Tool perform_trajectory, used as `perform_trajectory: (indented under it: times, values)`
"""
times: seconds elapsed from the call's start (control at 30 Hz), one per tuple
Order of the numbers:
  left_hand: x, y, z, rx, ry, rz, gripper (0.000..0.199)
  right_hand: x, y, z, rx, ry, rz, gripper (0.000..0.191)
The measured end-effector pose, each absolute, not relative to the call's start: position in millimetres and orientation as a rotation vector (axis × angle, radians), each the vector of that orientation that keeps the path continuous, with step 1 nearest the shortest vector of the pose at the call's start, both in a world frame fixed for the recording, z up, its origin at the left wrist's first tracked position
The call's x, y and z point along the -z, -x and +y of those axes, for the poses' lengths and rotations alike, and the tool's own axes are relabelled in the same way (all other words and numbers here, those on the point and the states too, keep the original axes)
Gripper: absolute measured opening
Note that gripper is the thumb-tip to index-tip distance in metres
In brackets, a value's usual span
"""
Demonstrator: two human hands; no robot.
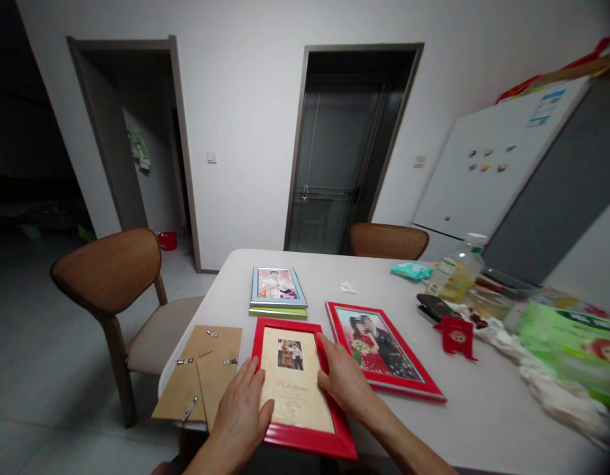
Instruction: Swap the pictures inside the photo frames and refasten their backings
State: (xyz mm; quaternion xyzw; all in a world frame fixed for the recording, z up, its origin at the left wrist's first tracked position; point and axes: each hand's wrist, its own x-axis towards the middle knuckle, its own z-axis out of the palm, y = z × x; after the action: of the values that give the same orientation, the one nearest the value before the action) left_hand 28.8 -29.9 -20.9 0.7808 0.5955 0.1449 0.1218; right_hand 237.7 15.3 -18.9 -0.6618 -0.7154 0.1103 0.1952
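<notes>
A red picture frame (342,435) lies at the table's front edge, a cream sheet (298,389) with a small photo and print showing inside it. My left hand (243,402) grips its left side, thumb over the sheet. On the opposite side my right hand (344,376) holds the border, with fingertips at the sheet's edge. Left of my left hand is a brown backing board (179,392) with metal clips, partly covered by a second brown board (218,369). Another red picture frame (384,349), with a photo of a couple, lies on the right.
Behind lies a light-blue picture frame (278,287) atop a green-edged one (278,313). Along the right of the white table (488,415) are a plastic bottle (456,270), a dark phone-like object (436,307), a red box (457,338) and a green tissue pack (572,343). A chair (111,277) stands left.
</notes>
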Motion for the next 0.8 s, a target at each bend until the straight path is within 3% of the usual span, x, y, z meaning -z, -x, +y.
perform_trajectory:
  times: [0.2, 0.3, 0.43, 0.57, 0.7, 0.8]
  values:
    - [15, -29, -31, -0.475, -2.16, 1.647, 0.055, 10, -230, 14, -1.121, 1.459, -1.229, 0.072]
    - [3, -40, -31, -0.581, -2.157, 1.496, 0.068, -13, -220, 8, -1.335, 1.227, -0.947, 0.073]
    - [-14, -65, -30, -0.803, -2.196, 1.33, 0.078, -42, -205, 3, -1.404, 1.071, -0.769, 0.077]
    - [-27, -70, -32, -1.095, -2.217, 1.337, 0.05, -46, -203, 5, -1.413, 1.018, -0.841, 0.076]
    - [-34, -37, -31, -1.296, -2.09, 1.537, 0.043, -27, -220, 15, -1.306, 1.194, -1.044, 0.074]
    - [-26, 0, -28, -1.332, -1.89, 1.769, 0.046, -8, -235, 21, -1.022, 1.5, -1.387, 0.065]
